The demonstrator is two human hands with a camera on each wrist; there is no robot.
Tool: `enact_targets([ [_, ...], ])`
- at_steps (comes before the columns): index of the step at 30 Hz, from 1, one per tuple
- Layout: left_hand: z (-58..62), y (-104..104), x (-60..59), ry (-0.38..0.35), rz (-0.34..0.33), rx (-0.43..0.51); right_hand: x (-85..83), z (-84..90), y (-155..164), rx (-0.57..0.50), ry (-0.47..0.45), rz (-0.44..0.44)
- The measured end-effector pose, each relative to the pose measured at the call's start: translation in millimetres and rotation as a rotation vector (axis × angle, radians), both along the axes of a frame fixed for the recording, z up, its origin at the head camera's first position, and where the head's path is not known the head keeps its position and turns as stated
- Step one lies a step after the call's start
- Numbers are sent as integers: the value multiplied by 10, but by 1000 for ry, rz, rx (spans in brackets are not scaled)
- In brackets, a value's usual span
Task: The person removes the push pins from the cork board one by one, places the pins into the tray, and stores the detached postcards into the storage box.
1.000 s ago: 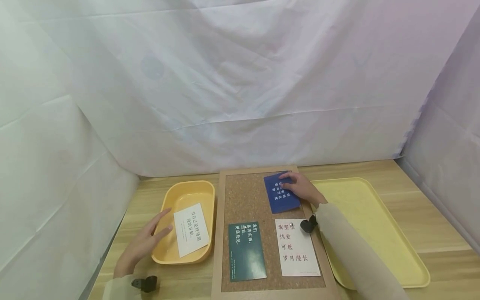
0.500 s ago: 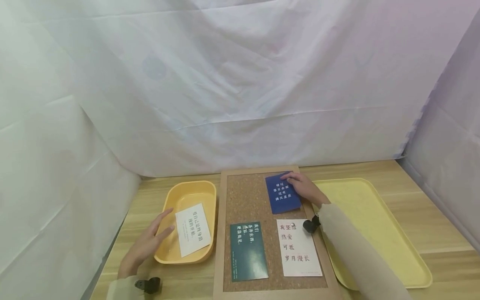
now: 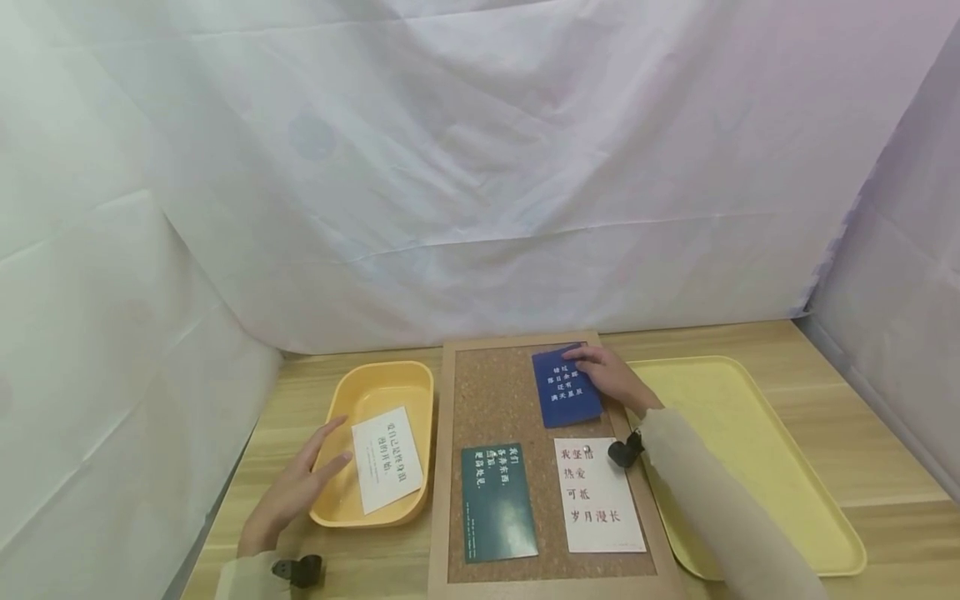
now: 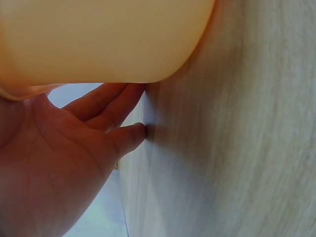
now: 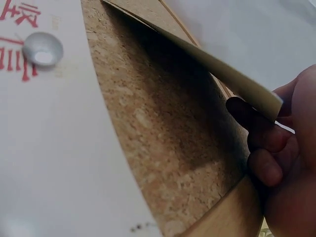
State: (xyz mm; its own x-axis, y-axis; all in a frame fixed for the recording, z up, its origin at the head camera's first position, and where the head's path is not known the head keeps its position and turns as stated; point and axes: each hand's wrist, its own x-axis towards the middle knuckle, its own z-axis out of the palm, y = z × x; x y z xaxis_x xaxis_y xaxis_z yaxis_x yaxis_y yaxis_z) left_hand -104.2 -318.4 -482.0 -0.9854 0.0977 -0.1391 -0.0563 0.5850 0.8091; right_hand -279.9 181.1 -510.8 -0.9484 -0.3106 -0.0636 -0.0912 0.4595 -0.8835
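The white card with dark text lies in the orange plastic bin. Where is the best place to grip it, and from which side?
Probably its near left edge. The white card with dark text lies slanted in the orange plastic bin, leaning toward the bin's right wall, so the right side looks cramped. The left hand rests at the bin's left rim; coming from the left over that rim, thumb and fingers could pinch the thin edge.
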Motion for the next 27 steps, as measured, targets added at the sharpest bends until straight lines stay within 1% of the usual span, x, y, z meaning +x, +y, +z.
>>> enact_targets([
  [9, 11, 36, -8, -12, 8, -16, 20, 32, 32, -21, -16, -21],
  [13, 10, 46, -10, -6, 10, -19, 31, 56, 35, -19, 4, -26],
  [19, -2, 46, -30, -2, 13, -25, 52, 103, 9, -32, 16, -44],
  [22, -8, 40, -35, -2, 11, -29, 54, 119, -16, -48, 3, -44],
  [27, -15, 32, -38, -4, 16, -37, 62, 159, -71, -53, 7, -37],
])
